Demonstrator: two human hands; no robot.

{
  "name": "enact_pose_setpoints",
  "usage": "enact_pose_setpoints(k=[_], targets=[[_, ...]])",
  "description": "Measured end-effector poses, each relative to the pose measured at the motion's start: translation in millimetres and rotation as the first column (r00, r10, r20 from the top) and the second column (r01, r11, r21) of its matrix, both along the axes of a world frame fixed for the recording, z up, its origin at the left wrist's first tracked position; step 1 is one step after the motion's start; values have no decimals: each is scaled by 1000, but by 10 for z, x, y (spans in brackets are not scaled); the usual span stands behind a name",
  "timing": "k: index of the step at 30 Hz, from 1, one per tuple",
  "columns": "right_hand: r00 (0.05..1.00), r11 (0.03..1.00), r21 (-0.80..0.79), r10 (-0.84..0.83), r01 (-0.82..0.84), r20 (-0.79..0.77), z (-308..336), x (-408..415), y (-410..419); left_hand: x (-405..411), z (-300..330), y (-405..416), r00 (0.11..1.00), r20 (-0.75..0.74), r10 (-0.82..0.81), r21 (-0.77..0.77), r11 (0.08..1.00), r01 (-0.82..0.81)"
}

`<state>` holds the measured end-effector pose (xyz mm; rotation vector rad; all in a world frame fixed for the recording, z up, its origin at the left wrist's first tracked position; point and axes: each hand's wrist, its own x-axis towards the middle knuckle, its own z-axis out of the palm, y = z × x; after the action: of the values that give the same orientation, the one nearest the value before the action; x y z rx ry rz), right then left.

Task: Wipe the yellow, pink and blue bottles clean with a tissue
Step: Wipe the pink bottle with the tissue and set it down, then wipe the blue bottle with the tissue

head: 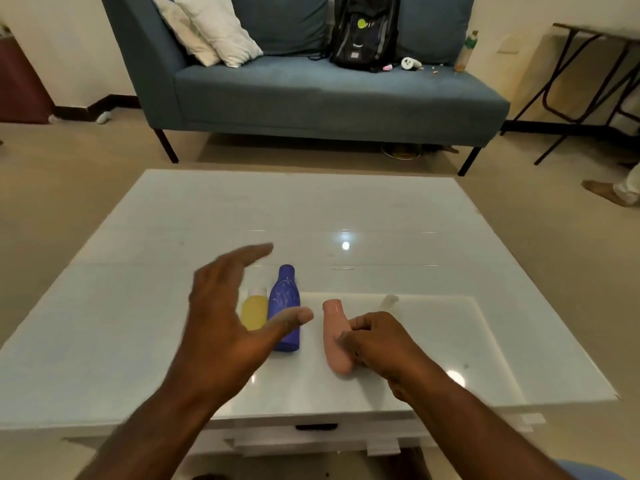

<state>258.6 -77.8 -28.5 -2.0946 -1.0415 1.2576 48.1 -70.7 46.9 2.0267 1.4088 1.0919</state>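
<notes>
Three bottles lie on the white glossy table (pixel 145 306). The yellow bottle (pixel 254 311) with a white cap is leftmost, partly hidden behind my left hand. The blue bottle (pixel 285 306) lies beside it, neck pointing away from me. The pink bottle (pixel 335 336) lies further right. My left hand (pixel 228 306) hovers open above the yellow and blue bottles, fingers spread, holding nothing. My right hand (pixel 375 344) has its fingers curled against the pink bottle's right side and lower end. A small pale, blurred thing (pixel 389 301), perhaps a tissue, lies beyond the right hand.
A blue sofa (pixel 311 95) stands behind the table with white cushions (pixel 211 29), a black backpack (pixel 365 32) and a bottle (pixel 465 51) on it. A folding table's legs (pixel 568 88) are at the right. A person's foot (pixel 613 192) shows at the far right edge.
</notes>
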Motion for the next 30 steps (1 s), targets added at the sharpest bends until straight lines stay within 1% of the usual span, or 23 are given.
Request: enact_pose_setpoints(k=[1,2,3,4,6,8,10,12,13,15,16,17,20,23,24,25,27,28,30], targets=[[999,1000,4,0,0,32,-16,-11,6,-12,-139,62,986,-164,24,-92,995,-39],[998,1000,11,1,-2,60,-25,-17,13,-2,-227,100,961,-274,29,-150,986,-73],[996,1000,17,7,-8,85,-29,-26,17,2,-290,135,937,-347,35,-195,975,-109],[993,1000,17,17,-19,113,-28,-32,23,3,-315,162,920,-389,40,-222,966,-135],[978,997,20,69,-74,197,16,-43,12,-31,-380,212,897,-441,27,-275,947,-163],[930,987,46,131,-156,343,87,-7,-9,-80,-417,242,862,-507,-2,-316,931,-184],[846,971,89,145,-220,512,184,96,-23,-98,-456,264,831,-556,-29,-335,922,-192],[769,966,120,104,-230,631,274,288,-24,-92,-484,271,824,-565,-50,-344,921,-181],[717,968,108,90,-225,691,316,410,-34,-88,-501,272,826,-562,-53,-345,922,-175],[609,979,22,108,-202,786,377,668,-68,-70,-516,278,820,-570,-49,-336,925,-178],[581,983,-16,120,-181,805,395,777,-94,-57,-521,284,820,-571,-46,-338,923,-184],[573,986,-33,121,-161,810,398,853,-115,-48,-524,293,822,-568,-41,-339,922,-189],[589,989,-4,92,-149,803,358,973,-136,13,-539,314,813,-581,-30,-326,924,-198],[596,990,-14,95,-140,797,327,1028,-130,79,-550,329,806,-592,-5,-300,930,-215],[611,988,-12,105,-154,784,323,1034,-125,110,-555,335,807,-590,5,-289,932,-218],[643,983,-4,125,-186,756,320,1003,-125,129,-570,341,807,-590,14,-273,937,-216],[707,951,11,221,-308,672,314,851,-129,171,-618,348,807,-590,19,-240,950,-198],[709,923,2,296,-386,640,286,750,-122,192,-648,347,807,-591,14,-234,954,-187],[651,862,-46,415,-504,636,196,565,-97,243,-701,343,803,-596,2,-230,958,-174]])
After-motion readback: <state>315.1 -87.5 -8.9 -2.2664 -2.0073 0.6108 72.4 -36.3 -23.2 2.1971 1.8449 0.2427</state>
